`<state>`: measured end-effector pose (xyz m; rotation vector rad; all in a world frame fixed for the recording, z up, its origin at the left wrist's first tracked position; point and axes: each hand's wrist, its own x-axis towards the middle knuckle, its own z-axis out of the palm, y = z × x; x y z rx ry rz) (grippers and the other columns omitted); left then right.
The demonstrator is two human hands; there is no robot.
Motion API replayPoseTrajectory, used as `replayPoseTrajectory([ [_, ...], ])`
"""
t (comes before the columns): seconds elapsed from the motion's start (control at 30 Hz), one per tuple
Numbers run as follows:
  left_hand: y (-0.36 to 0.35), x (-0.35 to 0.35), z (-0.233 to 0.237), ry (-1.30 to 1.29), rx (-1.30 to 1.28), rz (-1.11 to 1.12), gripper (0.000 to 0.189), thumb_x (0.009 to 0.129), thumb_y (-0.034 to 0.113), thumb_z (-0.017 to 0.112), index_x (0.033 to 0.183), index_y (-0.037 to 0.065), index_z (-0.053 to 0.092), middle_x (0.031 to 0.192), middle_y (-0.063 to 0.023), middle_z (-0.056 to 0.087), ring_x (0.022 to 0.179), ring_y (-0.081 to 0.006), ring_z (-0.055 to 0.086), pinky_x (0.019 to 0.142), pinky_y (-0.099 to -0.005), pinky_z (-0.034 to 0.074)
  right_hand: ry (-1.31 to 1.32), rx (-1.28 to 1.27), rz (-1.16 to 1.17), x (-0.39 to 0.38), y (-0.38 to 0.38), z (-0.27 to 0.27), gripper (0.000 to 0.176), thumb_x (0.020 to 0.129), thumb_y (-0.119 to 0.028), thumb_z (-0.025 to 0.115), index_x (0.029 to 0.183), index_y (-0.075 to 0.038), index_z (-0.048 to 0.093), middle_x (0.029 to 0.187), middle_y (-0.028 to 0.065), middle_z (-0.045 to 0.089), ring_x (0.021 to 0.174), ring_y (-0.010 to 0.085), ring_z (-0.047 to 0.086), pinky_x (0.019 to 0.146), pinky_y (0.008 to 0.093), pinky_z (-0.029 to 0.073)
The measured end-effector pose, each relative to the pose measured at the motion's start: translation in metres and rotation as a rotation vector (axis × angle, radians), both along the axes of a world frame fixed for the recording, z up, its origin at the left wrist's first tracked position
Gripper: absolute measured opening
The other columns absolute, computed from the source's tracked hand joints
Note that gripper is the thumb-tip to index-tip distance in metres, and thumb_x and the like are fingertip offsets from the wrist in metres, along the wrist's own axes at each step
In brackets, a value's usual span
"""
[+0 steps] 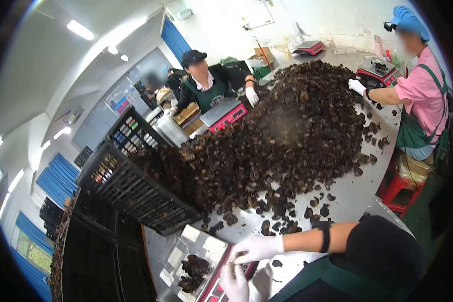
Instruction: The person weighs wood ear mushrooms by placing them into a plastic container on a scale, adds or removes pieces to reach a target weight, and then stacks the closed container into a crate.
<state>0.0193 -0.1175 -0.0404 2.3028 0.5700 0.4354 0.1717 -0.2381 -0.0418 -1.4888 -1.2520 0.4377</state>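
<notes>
Right hand and left hand, fingers curled, nearly meet over a scale, any hold unclear; light handling best spares the dark pieces.

Looks bright, lit by long white ceiling lights. Bends and goes black round the edges. Shines on the metal table, with soft shadows. Smudgy in the middle.
</notes>
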Motion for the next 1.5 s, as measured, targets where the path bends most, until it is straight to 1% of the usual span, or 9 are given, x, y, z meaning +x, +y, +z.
replayPoseTrajectory([
  [0.2, -0.041, 0.024, -0.023, -0.070, -0.231, -0.222, 0.023, 0.097, 0.015, 0.057, 0.117, 0.004, 0.063, 0.108, -0.0171, 0.065, 0.103, -0.0299, 0.061, 0.094, -0.0374, 0.046, 0.159, -0.293, -0.184, 0.043, -0.085, 0.035, 0.021, 0.090, -0.030, 0.063, 0.099, -0.012, 0.069, 0.091, 0.0055, 0.069, 0.078, 0.0175, 0.066, 0.071, 0.0297, 0.052],
  [0.33, -0.050, 0.025, -0.062, -0.055, -0.281, -0.270, 0.026, 0.095, 0.007, 0.060, 0.120, 0.002, 0.060, 0.110, -0.0158, 0.065, 0.106, -0.0250, 0.062, 0.093, -0.0350, 0.048, -0.037, 0.581, -0.750, 0.132, -0.119, 0.104, 0.021, 0.091, -0.010, 0.061, 0.111, -0.006, 0.066, 0.091, 0.0047, 0.069, 0.076, 0.0105, 0.064, 0.069, 0.0281, 0.054],
  [0.47, -0.061, 0.021, -0.077, 0.006, 0.020, -0.391, 0.033, 0.092, 0.006, 0.059, 0.125, 0.002, 0.059, 0.111, -0.0174, 0.066, 0.100, -0.0244, 0.064, 0.089, -0.0347, 0.050, 0.152, 0.797, -0.625, 0.164, -0.151, 0.167, 0.031, 0.093, -0.011, 0.062, 0.124, -0.002, 0.060, 0.095, 0.0099, 0.069, 0.076, 0.0091, 0.063, 0.069, 0.0254, 0.053],
  [0.53, -0.080, 0.018, -0.072, 0.171, -0.083, -0.276, 0.031, 0.093, 0.007, 0.059, 0.123, 0.000, 0.060, 0.115, -0.0187, 0.065, 0.104, -0.0276, 0.064, 0.092, -0.0351, 0.049, 0.007, 0.696, -0.682, 0.165, -0.158, 0.157, 0.030, 0.093, -0.011, 0.063, 0.122, -0.005, 0.062, 0.094, 0.0106, 0.070, 0.079, 0.0109, 0.066, 0.072, 0.0271, 0.054],
  [0.57, -0.077, 0.025, -0.095, -0.055, 0.183, -0.391, 0.030, 0.087, 0.012, 0.066, 0.116, 0.004, 0.062, 0.083, -0.0117, 0.065, 0.074, -0.0308, 0.063, 0.071, -0.0366, 0.052, 0.091, 0.595, -0.600, 0.158, -0.168, 0.148, 0.028, 0.091, -0.012, 0.064, 0.119, -0.007, 0.064, 0.097, 0.0118, 0.071, 0.087, 0.0152, 0.069, 0.078, 0.0284, 0.055],
  [0.97, -0.108, 0.049, -0.124, -0.094, 0.349, -0.513, 0.050, 0.081, 0.013, 0.065, 0.128, 0.001, 0.054, 0.137, -0.0263, 0.047, 0.127, -0.0452, 0.042, 0.108, -0.0536, 0.033, 0.342, 0.186, -1.368, 0.028, -0.382, -0.055, 0.021, 0.086, -0.003, 0.063, 0.106, -0.001, 0.068, 0.088, 0.0071, 0.070, 0.074, 0.0108, 0.064, 0.067, 0.0262, 0.052],
  [1.1, -0.114, 0.048, -0.116, -0.114, 0.441, -0.475, 0.048, 0.078, 0.012, 0.063, 0.124, 0.001, 0.057, 0.133, -0.0224, 0.051, 0.121, -0.0422, 0.048, 0.103, -0.0512, 0.037, 0.403, 0.010, -1.516, -0.012, -0.408, -0.052, 0.019, 0.086, -0.002, 0.062, 0.104, 0.000, 0.069, 0.078, 0.0043, 0.065, 0.061, 0.0048, 0.058, 0.054, 0.0242, 0.046],
  [1.37, -0.118, 0.040, -0.094, -0.285, 0.350, -0.377, 0.051, 0.082, 0.000, 0.062, 0.132, -0.001, 0.051, 0.135, -0.0254, 0.049, 0.126, -0.0439, 0.046, 0.108, -0.0495, 0.036, -0.193, -0.956, -1.481, -0.030, -0.441, -0.066, 0.021, 0.085, -0.029, 0.065, 0.085, -0.010, 0.073, 0.076, 0.0161, 0.069, 0.075, 0.0332, 0.068, 0.072, 0.0446, 0.053],
  [1.5, -0.106, 0.018, -0.085, -0.326, 0.326, -0.363, 0.043, 0.082, 0.001, 0.063, 0.125, -0.001, 0.056, 0.130, -0.0246, 0.051, 0.121, -0.0435, 0.050, 0.103, -0.0502, 0.041, -0.092, -0.758, -1.444, -0.021, -0.398, -0.045, 0.025, 0.089, -0.029, 0.063, 0.093, -0.006, 0.073, 0.086, 0.0177, 0.070, 0.082, 0.0353, 0.068, 0.074, 0.0413, 0.052],
])
